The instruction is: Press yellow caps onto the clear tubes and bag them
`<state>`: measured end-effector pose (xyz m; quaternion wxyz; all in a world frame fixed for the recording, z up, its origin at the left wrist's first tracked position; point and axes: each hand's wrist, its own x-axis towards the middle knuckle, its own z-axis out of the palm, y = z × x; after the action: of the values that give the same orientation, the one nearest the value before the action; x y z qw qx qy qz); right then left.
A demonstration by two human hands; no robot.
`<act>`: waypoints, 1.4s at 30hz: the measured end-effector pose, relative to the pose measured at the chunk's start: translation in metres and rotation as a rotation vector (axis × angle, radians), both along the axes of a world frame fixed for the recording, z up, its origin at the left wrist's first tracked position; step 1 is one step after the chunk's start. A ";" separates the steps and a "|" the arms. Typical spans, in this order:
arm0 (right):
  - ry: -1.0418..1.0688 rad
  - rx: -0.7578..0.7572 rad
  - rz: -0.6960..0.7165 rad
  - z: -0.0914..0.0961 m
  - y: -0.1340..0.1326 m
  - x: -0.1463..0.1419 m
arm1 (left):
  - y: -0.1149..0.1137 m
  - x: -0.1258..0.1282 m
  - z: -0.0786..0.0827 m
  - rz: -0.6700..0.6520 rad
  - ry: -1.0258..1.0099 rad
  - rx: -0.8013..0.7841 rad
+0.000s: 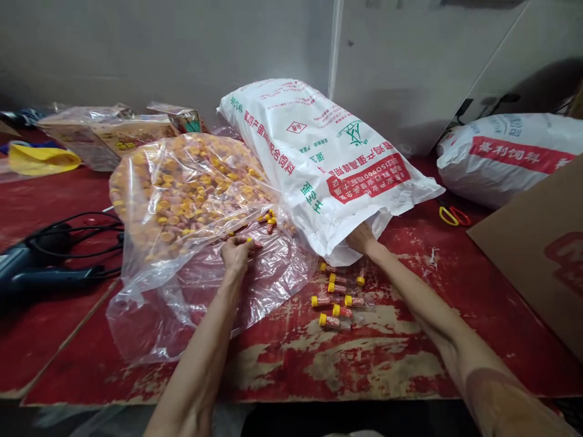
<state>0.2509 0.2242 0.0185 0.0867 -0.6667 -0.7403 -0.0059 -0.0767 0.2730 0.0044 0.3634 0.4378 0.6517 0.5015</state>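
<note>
My left hand point(235, 252) rests on the mouth of a large clear plastic bag point(191, 200) full of small yellow-capped tubes, its fingers curled round one or two of them. My right hand point(362, 240) reaches into the open end of a white woven sack point(319, 158) with red and green print; its fingers are hidden inside. Several loose yellow-capped tubes point(337, 297) lie on the worn red table point(364, 352) between my forearms.
A dark blue tool with a black cable point(40, 267) lies at the left. Scissors with yellow and red handles point(453, 215) lie near a second white sack point(505, 155) at the right. A brown cardboard sheet point(537, 249) leans at the far right. Packaged goods point(104, 133) stand behind.
</note>
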 end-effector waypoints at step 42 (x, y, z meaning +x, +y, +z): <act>0.051 -0.326 0.156 -0.019 -0.223 -0.007 | -0.124 0.065 0.016 -0.242 0.319 0.191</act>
<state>0.2435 0.0014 -0.0007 -0.0037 -0.6122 -0.7786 0.1381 -0.0112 0.1495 0.0202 0.2701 0.6190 0.5933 0.4380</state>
